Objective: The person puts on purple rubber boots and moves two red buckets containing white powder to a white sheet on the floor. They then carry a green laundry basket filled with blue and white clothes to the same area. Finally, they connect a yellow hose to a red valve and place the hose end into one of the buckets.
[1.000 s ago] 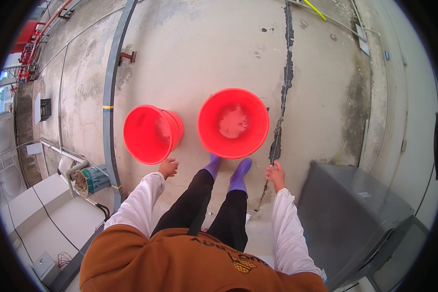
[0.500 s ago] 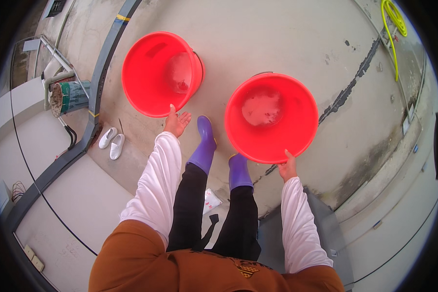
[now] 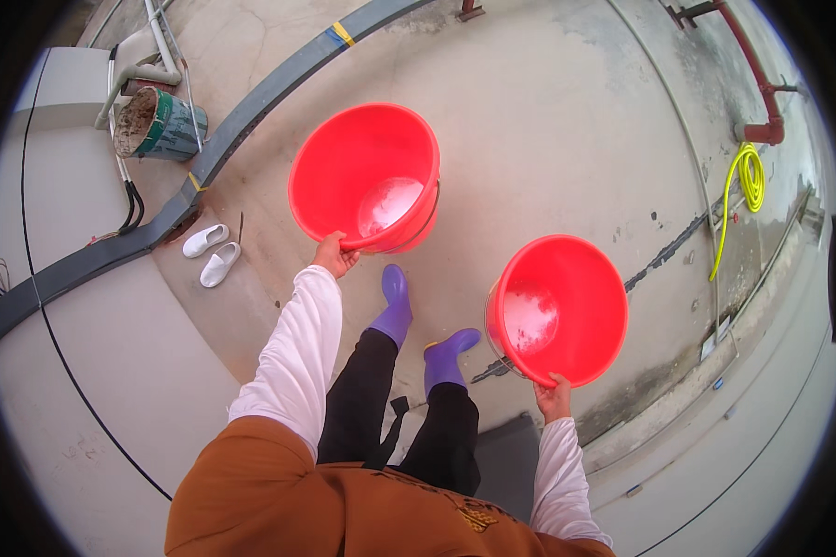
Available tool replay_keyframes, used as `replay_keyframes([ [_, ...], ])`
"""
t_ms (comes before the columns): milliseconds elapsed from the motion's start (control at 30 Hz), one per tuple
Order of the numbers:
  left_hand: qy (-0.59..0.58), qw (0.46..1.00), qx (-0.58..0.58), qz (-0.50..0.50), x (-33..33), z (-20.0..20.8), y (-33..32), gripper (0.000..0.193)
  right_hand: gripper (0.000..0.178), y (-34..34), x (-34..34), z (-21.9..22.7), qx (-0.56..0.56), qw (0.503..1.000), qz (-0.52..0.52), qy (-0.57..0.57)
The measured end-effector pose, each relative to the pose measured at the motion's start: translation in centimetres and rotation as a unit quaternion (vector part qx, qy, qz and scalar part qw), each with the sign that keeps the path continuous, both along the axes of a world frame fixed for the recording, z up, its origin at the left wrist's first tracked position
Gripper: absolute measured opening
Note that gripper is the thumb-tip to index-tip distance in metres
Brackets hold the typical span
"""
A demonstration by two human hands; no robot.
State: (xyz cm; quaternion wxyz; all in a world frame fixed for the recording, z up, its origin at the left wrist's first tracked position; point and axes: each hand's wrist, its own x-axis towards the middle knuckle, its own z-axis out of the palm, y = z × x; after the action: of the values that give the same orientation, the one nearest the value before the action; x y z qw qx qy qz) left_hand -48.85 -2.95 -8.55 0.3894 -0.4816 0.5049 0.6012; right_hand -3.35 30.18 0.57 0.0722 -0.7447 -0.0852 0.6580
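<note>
A red bucket (image 3: 316, 176) leans at the left with its mouth toward me; its inside holds a pale, shiny patch at the bottom. My left hand (image 3: 335, 255) is closed on its near rim, thumb on top and fingers curled beneath. To the right and nearer, a second red bucket (image 3: 594, 325) tilts its mouth rightward. My right hand (image 3: 555, 398) grips that bucket's near rim, thumb over the edge. Thin wire handles hang along the outsides of both. Whether the pale patches are water or reflected light is hard to tell.
My purple boots (image 3: 397, 295) stand on the concrete floor between the buckets. White shoes (image 3: 218, 265) lie at the left, near a curved grey beam (image 3: 251, 116) and a dirt-filled pail (image 3: 172, 125). A yellow hose (image 3: 752, 176) hangs by a red pipe (image 3: 762, 88) at the far right.
The view has turned. My left hand's spread fingers have closed round the left bucket's rim. The right bucket has tipped to the right and come nearer, still held by my right hand.
</note>
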Motion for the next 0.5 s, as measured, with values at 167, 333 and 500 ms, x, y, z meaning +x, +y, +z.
replay_keyframes([
  [167,-0.059,0.992,-0.043,-0.105,-1.3,8.7,-11.4,0.024,0.02,-2.4,3.8,8.9,0.041,0.995,-0.087,0.004],
  [333,-0.048,0.984,-0.142,-0.093,0.8,16.9,-18.6,0.023,0.024,-2.2,2.3,15.2,0.064,0.993,-0.094,-0.009],
  [500,-0.013,0.969,-0.245,-0.026,-1.3,22.3,-20.5,0.033,0.03,1.5,0.2,10.9,-0.01,0.995,-0.094,0.001],
])
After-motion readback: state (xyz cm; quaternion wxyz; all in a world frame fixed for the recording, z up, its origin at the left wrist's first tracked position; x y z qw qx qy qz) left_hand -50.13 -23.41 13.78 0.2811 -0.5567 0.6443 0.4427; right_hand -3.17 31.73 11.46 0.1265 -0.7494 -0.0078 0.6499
